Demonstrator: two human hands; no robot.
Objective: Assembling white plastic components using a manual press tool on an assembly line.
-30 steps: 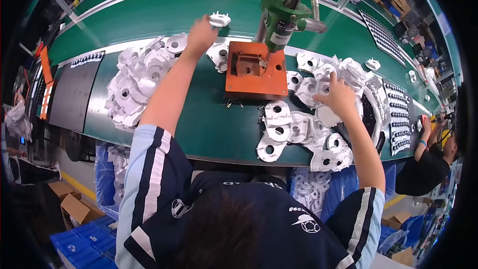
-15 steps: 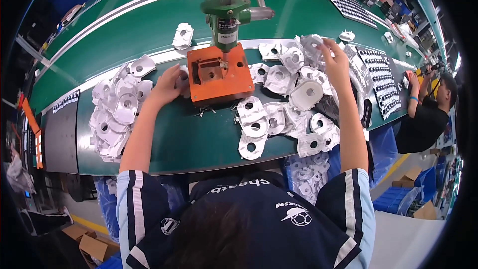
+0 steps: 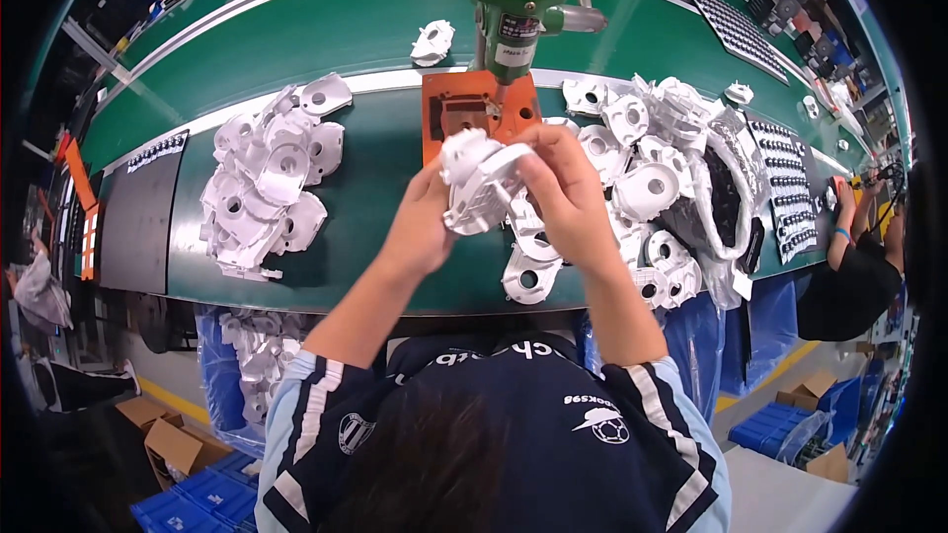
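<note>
In front of the orange fixture block, a white molded plastic housing is held up between my two hands, tilted on edge. My left hand grips its left side, with the fingertips hidden behind it. My right hand pinches its upper right edge between thumb and fingers. The white shape at the top left of it may be a second piece; I cannot tell. Behind my hands, a green press stands with its spindle down over the fixture, which my hands partly cover.
White housings lie heaped in a left pile and a right pile. One lone housing lies behind the fixture. Farther right are a plastic bag and a tray of dark parts. A co-worker sits at the right.
My right hand has come from the right pile with a housing, and my left hand has left the fixture's left side. Both now meet in front of the fixture. The whole view has shifted.
</note>
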